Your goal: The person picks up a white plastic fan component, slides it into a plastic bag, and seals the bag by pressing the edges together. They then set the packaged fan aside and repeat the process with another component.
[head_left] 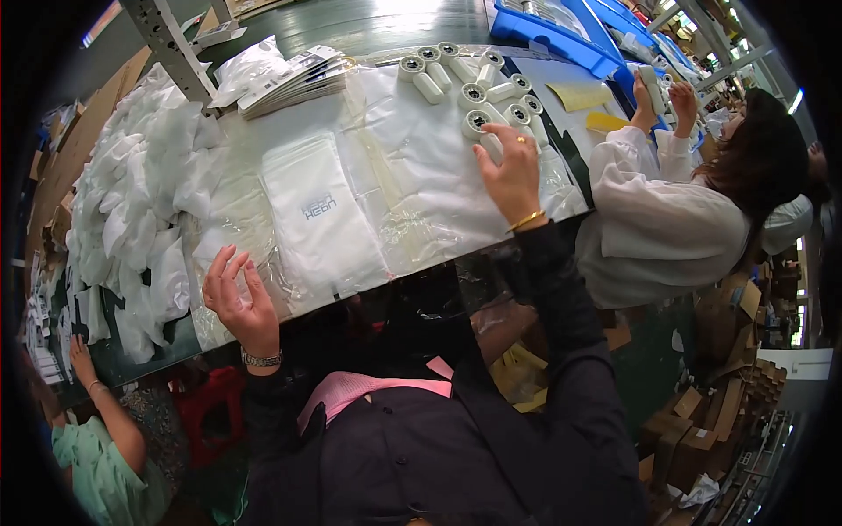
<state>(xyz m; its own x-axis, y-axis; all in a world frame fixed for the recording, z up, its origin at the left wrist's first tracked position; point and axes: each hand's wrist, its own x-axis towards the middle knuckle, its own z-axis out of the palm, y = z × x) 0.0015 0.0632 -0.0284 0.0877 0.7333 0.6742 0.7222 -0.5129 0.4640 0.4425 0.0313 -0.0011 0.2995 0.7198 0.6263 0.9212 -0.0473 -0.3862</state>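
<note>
My right hand [511,175] reaches to the far right of the table. Its thumb and fingers are on either side of the nearest white lever-like part [476,124], which has a round head with a dark centre and a short handle. Several more such white parts [412,67] lie grouped around it. Near the front edge, my left hand [241,298] is open and holds nothing, its fingers raised and slightly curled. Between my hands lies a flat stack of frosted plastic bags [320,237] with dark print.
A large heap of filled white bags [145,193] covers the left side. Behind stand a metal post [171,48] and a stack of printed sheets [294,83]. Blue trays [561,39] sit at the back right. A co-worker in white [671,223] works at right; another in green [110,465] at left.
</note>
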